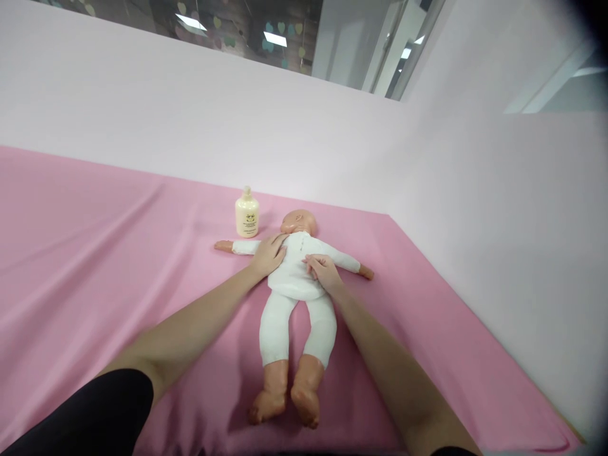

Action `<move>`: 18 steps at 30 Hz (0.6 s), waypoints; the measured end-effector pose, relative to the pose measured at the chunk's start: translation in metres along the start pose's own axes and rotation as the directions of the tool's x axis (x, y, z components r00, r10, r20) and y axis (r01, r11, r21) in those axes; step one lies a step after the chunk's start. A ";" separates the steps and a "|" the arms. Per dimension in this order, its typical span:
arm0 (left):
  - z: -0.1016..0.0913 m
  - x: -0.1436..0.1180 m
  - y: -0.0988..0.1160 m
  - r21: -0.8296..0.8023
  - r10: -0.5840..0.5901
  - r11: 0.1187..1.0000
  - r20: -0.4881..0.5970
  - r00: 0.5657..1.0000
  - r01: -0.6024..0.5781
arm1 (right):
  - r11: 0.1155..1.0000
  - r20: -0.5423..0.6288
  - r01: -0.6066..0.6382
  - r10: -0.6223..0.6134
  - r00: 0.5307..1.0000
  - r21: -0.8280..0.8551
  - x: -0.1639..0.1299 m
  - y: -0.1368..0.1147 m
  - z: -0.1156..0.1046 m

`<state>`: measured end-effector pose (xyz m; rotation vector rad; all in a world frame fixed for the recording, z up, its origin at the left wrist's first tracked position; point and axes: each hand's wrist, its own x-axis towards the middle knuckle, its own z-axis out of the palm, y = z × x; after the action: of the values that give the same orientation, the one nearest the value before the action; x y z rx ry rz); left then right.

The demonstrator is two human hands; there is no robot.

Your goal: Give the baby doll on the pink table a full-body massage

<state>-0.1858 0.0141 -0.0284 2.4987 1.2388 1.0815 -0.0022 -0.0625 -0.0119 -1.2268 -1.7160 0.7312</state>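
Note:
A baby doll [291,288] in a white top and white trousers lies on its back on the pink sheet [95,266], arms spread wide, bare feet toward me. My left hand [268,253] rests flat on the doll's chest near its shoulder, fingers apart. My right hand [323,269] sits on the other side of the chest, its fingertips pinching the white fabric near the middle of the top.
A small cream lotion bottle [247,215] stands upright on the sheet just beyond the doll's outstretched arm, left of its head. A pale pink wall [475,209] rises behind and to the right of the sheet. The sheet's right edge runs diagonally toward me.

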 end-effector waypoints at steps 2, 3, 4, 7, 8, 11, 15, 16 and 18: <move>0.000 -0.002 0.016 0.080 -0.072 0.994 -0.027 0.997 0.074 | 0.969 -0.136 0.092 -0.126 0.983 -0.230 -0.004 -0.003 0.000; 0.000 -0.003 0.025 0.105 -0.081 0.991 -0.016 0.997 0.082 | 0.932 -0.143 0.158 -0.214 0.966 -0.327 -0.006 -0.006 0.000; 0.001 -0.005 0.035 0.117 -0.069 0.991 0.026 0.997 0.065 | 0.889 -0.105 0.230 -0.293 0.950 -0.396 -0.007 -0.009 0.000; 0.006 -0.009 0.058 0.081 0.053 0.994 0.222 0.974 -0.072 | 0.813 0.095 0.362 -0.360 0.928 -0.457 -0.006 -0.014 0.000; 0.007 -0.011 0.063 0.048 0.101 0.992 0.261 0.960 -0.117 | 0.814 0.139 0.354 -0.328 0.934 -0.461 -0.004 -0.013 0.000; 0.009 -0.011 0.064 -0.050 0.180 0.984 0.281 0.943 -0.173 | 0.851 0.167 0.255 -0.199 0.966 -0.459 0.004 -0.005 0.000; 0.009 -0.007 0.054 -0.134 0.166 0.981 0.241 0.956 -0.137 | 0.868 0.132 0.139 -0.086 0.988 -0.477 0.011 0.007 0.001; 0.009 -0.007 0.052 -0.151 0.150 0.981 0.226 0.963 -0.118 | 0.867 0.118 0.104 -0.052 0.992 -0.487 0.012 0.009 0.001; 0.010 -0.006 0.049 -0.178 0.123 0.980 0.193 0.973 -0.089 | 0.858 0.084 0.021 0.026 0.996 -0.513 0.013 0.009 0.003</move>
<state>-0.1507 -0.0205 -0.0183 2.4951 0.9281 0.8841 -0.0022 -0.0473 -0.0168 -1.5716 -2.0642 0.3293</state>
